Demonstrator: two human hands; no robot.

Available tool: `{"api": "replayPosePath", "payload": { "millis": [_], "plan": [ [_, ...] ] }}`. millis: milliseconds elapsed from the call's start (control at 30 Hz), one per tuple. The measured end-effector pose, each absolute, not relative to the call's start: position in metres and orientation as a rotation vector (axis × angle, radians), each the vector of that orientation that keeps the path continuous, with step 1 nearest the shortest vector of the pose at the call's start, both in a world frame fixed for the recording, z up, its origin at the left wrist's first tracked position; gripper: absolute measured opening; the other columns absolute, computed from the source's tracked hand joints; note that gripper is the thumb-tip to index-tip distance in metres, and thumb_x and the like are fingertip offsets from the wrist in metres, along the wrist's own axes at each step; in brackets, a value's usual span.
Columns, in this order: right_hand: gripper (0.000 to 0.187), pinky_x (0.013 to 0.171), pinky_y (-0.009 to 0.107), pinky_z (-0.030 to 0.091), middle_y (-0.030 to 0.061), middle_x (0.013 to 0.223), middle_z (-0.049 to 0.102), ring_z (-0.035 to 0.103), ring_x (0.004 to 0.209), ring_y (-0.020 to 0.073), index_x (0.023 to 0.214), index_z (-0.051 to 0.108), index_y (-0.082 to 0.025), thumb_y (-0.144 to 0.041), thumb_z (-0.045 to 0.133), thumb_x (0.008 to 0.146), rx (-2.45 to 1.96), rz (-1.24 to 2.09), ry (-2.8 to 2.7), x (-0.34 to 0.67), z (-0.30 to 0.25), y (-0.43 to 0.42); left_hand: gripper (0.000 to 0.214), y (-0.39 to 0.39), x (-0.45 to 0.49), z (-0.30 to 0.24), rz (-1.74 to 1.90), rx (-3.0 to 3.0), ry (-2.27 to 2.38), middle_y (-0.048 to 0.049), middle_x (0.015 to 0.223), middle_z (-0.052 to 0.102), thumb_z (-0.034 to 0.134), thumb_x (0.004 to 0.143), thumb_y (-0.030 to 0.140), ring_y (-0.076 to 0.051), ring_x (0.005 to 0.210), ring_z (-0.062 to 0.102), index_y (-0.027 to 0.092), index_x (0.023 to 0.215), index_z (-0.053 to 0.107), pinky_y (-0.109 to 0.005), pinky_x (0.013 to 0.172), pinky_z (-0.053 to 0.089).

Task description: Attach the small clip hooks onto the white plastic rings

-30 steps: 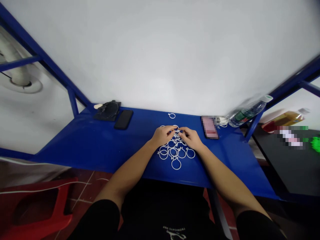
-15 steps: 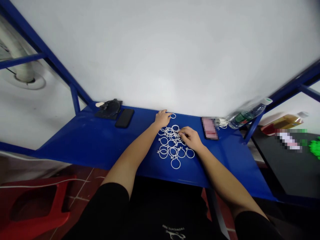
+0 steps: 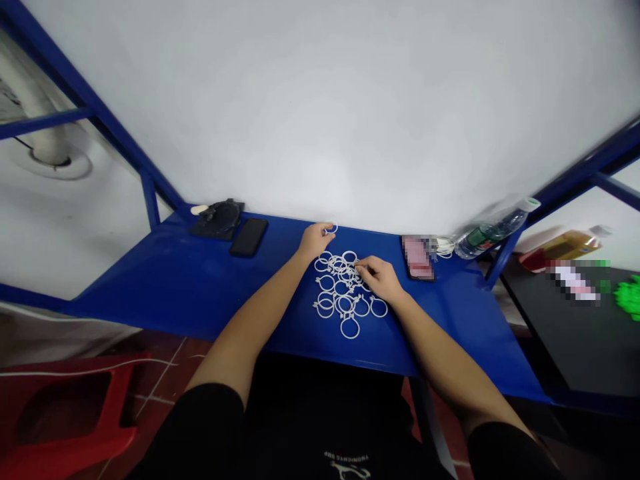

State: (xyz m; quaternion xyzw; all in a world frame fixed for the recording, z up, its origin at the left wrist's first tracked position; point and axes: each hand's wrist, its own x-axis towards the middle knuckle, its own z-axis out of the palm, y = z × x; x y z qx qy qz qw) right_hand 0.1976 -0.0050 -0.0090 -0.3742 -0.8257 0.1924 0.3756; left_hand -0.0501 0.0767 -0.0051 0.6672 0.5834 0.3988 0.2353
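Note:
A loose pile of white plastic rings (image 3: 344,288) with small clips lies on the blue metal table (image 3: 150,287). My left hand (image 3: 315,241) is at the far side of the pile, its fingertips shut on a single white plastic ring (image 3: 331,228) that sits apart from the others. My right hand (image 3: 379,279) rests on the pile's right side, with thumb and fingers pinched on rings there. The pinched rings are partly hidden by my fingers.
A black phone (image 3: 249,237) and a dark pouch (image 3: 217,221) lie at the far left. A pink phone (image 3: 418,258), a white cable (image 3: 444,247) and a water bottle (image 3: 487,236) lie at the far right. A red stool (image 3: 65,413) stands below left.
The single ring has shifted left along the far edge with my left hand, which now holds it. My right hand stays at the pile.

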Motion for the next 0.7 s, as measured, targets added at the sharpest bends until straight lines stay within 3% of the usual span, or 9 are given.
{"api": "replayPosePath", "payload": {
  "millis": [133,300,500,600,700],
  "plan": [
    [0.022,0.067,0.031,0.052,0.0057,0.095,0.075,0.065,0.069,0.0162,0.109,0.075,-0.023,-0.039,0.060,0.104,-0.949,0.465,-2.072,0.195,-0.005,-0.010,0.037,0.039,-0.035,-0.001,1.282,1.667,1.204,-0.0117,0.115,0.080,0.068,0.094,0.024,-0.022,0.096,0.076,0.014,0.130,0.072,-0.037,0.091,0.061],
    [0.022,0.063,0.029,0.051,0.0042,0.092,0.075,0.061,0.062,0.0141,0.115,0.072,-0.023,-0.038,0.060,0.104,-0.928,0.409,-2.042,0.195,-0.001,-0.015,0.027,-0.003,-0.030,0.002,1.247,2.135,1.173,-0.0088,0.109,0.081,0.059,0.103,0.033,-0.023,0.100,0.076,0.020,0.117,0.078,-0.037,0.095,0.058],
    [0.019,0.060,0.028,0.050,0.0036,0.088,0.074,0.060,0.060,0.0127,0.110,0.073,-0.023,-0.037,0.061,0.103,-0.913,0.403,-2.034,0.196,-0.002,-0.014,0.026,-0.005,-0.027,-0.004,1.331,2.327,1.163,-0.0055,0.096,0.076,0.059,0.105,0.035,-0.017,0.088,0.072,0.021,0.097,0.079,-0.028,0.080,0.056],
    [0.024,0.058,0.026,0.052,0.0034,0.090,0.075,0.061,0.058,0.0120,0.119,0.070,-0.024,-0.040,0.065,0.101,-0.875,0.375,-2.023,0.193,-0.001,-0.018,0.025,-0.008,-0.024,-0.003,1.391,2.373,1.155,-0.0035,0.089,0.070,0.062,0.103,0.036,-0.013,0.079,0.068,0.020,0.091,0.077,-0.025,0.073,0.054],
    [0.031,0.058,0.026,0.052,0.0043,0.093,0.076,0.062,0.058,0.0118,0.128,0.066,-0.024,-0.037,0.066,0.101,-0.797,0.272,-2.053,0.191,0.001,-0.025,0.025,-0.016,-0.021,0.003,1.406,2.443,1.131,-0.0053,0.099,0.070,0.058,0.105,0.035,-0.014,0.084,0.068,0.019,0.095,0.075,-0.026,0.076,0.055]
  ]
}}
